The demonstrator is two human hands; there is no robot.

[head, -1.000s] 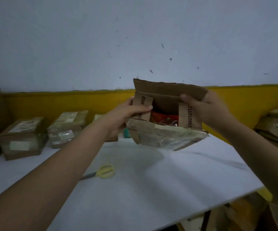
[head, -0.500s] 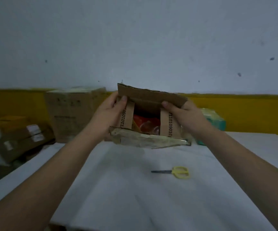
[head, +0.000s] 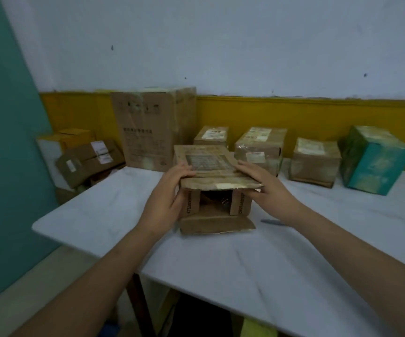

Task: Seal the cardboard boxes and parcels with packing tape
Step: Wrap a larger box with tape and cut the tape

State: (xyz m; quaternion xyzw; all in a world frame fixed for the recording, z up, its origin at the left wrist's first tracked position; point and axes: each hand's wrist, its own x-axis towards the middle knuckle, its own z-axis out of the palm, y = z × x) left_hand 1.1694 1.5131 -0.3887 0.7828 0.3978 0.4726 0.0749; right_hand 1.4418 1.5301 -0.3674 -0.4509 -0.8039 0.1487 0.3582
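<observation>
White table; left hand grips cardboard box, right hand atop.

The back wall is pale and speckled with small dark marks, with a yellow band along its base. A teal panel fills the left side. A white counter stands on a dark leg over a pale floor. The light is dim.
</observation>
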